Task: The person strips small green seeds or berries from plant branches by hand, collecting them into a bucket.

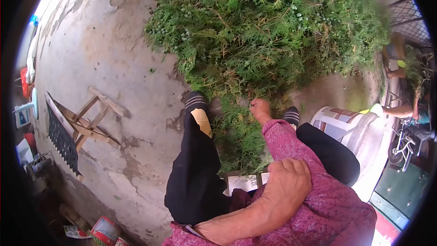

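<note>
A big heap of green conifer branches (255, 32) covers the ground in front of me, and loose sprigs lie between my feet. My right hand (260, 110) reaches to the near edge of the heap, its fingers closed at the branches; what they hold, if anything, is too small to name. My left hand (290, 174) lies across my right upper arm, its fingers wrapped over the pink patterned sleeve (296, 148).
An overturned wooden folding stool (86, 123) lies on the concrete at left. A white bucket (341, 125) stands by my right knee. Another person's arm (400, 110) shows at far right, near a small bicycle (403, 148). A red-white container (106, 231) sits lower left.
</note>
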`<state>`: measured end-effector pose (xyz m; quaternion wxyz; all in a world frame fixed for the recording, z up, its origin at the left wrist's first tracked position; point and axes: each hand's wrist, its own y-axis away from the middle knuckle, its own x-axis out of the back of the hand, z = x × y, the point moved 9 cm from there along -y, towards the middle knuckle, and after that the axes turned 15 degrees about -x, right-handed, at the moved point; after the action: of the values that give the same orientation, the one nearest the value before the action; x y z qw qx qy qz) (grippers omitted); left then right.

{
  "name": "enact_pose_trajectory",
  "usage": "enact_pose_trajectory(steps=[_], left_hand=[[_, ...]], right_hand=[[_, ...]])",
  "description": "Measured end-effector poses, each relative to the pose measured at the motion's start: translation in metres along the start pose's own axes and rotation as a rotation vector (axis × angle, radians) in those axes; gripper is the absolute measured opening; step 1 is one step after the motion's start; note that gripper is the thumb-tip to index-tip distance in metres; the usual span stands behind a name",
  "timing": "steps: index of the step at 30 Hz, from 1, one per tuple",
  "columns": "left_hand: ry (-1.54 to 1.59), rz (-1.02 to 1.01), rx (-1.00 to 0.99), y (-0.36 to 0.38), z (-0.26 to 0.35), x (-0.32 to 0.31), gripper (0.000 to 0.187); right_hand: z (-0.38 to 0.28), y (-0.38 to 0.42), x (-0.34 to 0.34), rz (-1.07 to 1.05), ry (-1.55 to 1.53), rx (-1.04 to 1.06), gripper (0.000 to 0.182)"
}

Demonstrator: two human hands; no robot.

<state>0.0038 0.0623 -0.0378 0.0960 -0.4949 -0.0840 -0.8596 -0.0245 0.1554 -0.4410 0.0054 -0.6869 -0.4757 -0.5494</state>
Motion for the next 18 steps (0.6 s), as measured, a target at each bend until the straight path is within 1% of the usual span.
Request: enact_pose_trajectory(steps=[4,6,7,9,10,12,13,14,16,18], left_hand=[[0.024,-0.048,-0.018,-0.001,0.006,-0.007,0.015],[0.038,-0.042,-0.054,-0.001,0.011,-0.005,0.015],[0.037,-0.04,-0.059,-0.001,0.012,-0.005,0.015],[0.058,-0.036,-0.086,-0.001,0.017,-0.006,0.016],[0.058,-0.031,-0.091,-0.001,0.019,-0.006,0.016],[0.03,-0.005,-0.102,-0.002,0.021,-0.003,0.016],[0.03,-0.003,-0.105,-0.003,0.022,-0.003,0.016],[0.037,-0.003,-0.107,-0.003,0.023,-0.003,0.016],[0.049,-0.009,-0.115,-0.003,0.027,-0.004,0.017],[0.055,-0.01,-0.126,-0.004,0.028,-0.004,0.016]], right_hand=[[-0.015,0.007,0.015,0.033,0.025,0.026,0.019],[0.011,0.009,-0.004,-0.325,-0.201,-0.345,0.014],[0.018,0.011,0.0,-0.319,-0.201,-0.347,0.014],[0.017,0.04,-0.016,-0.802,-1.154,-0.467,0.011],[0.02,0.05,-0.009,-0.794,-1.153,-0.465,0.011],[0.018,0.071,0.008,-0.859,-1.569,-0.525,0.016],[0.012,0.077,0.018,-0.875,-1.647,-0.502,0.015],[0.013,0.075,0.022,-0.872,-1.647,-0.502,0.015],[0.018,0.062,0.041,-0.754,-1.726,-0.422,0.014],[0.021,0.046,0.049,-0.709,-1.739,-0.422,0.013]])
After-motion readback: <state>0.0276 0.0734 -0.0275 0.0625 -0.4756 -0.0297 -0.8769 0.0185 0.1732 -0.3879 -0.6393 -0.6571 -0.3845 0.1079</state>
